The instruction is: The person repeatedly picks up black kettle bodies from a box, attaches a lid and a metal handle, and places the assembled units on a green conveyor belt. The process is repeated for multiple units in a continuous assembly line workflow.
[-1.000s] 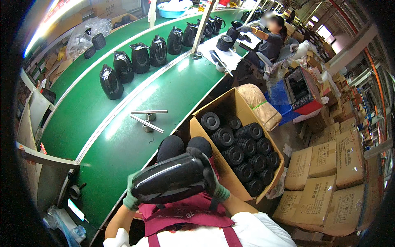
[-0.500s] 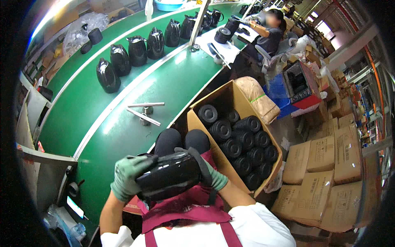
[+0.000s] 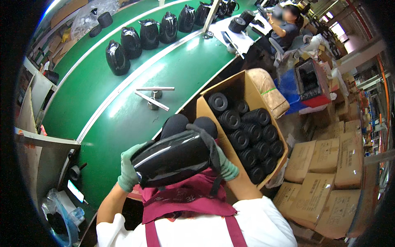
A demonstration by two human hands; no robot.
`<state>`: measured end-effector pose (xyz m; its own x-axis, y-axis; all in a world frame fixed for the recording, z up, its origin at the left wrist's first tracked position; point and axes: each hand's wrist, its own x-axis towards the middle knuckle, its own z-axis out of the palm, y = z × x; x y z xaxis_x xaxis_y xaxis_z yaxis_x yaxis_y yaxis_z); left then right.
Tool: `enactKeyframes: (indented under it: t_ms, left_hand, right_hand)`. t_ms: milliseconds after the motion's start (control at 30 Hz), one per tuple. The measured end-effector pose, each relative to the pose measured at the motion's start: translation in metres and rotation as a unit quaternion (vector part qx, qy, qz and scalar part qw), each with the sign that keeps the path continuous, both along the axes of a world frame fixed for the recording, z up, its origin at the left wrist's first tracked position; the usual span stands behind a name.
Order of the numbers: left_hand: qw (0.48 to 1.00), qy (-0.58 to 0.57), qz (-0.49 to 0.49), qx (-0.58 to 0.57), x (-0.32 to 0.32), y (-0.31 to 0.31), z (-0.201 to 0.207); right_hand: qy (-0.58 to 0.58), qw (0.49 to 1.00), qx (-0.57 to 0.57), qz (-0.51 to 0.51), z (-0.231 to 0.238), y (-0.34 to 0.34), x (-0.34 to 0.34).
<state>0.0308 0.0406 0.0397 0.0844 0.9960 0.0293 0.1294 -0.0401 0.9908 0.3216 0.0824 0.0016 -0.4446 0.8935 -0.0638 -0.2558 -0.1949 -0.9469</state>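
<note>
Probably for steadiness, my left hand (image 3: 130, 165) and right hand (image 3: 216, 151) clasp the glossy black shell (image 3: 173, 159) by opposite ends, tilted, beside the near edge of the green bench (image 3: 113, 131).

Wht shirt (image 3: 193, 235), maroon apron (image 3: 185, 206) w/ matching straps (image 3: 152, 235), dk trousers (image 3: 175, 124), grn/dk-gry gloves (image 3: 128, 168).

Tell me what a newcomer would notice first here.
Probably the glossy black casing, lying sideways above the lap between the gloved left hand and right hand. Next, the row of black jugs curving along the far side of the green bench. To the person's right, an open carton holds stacks of black discs.
</note>
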Motion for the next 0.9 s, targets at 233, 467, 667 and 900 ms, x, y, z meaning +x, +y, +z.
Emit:
enactKeyframes:
  t_ms: [233,467,667,900]
  left_hand:
    - [0.909,-0.369,-0.118,-0.157,-0.015,-0.032,-0.095]
    - [0.984,-0.136,-0.05,-0.101,-0.01,-0.015,-0.056]
    - [0.869,0.394,-0.221,0.203,0.012,0.032,0.048]
    - [0.992,-0.011,-0.118,0.041,-0.02,0.026,-0.032]
  right_hand:
    - [-0.2,0.956,0.194,-0.088,0.031,-0.034,0.006]
    - [-0.215,0.91,0.349,-0.054,-0.033,-0.019,0.008]
    - [-0.107,0.989,0.092,0.054,-0.055,-0.055,-0.011]
    - [0.004,0.993,-0.069,-0.094,0.011,-0.045,-0.004]
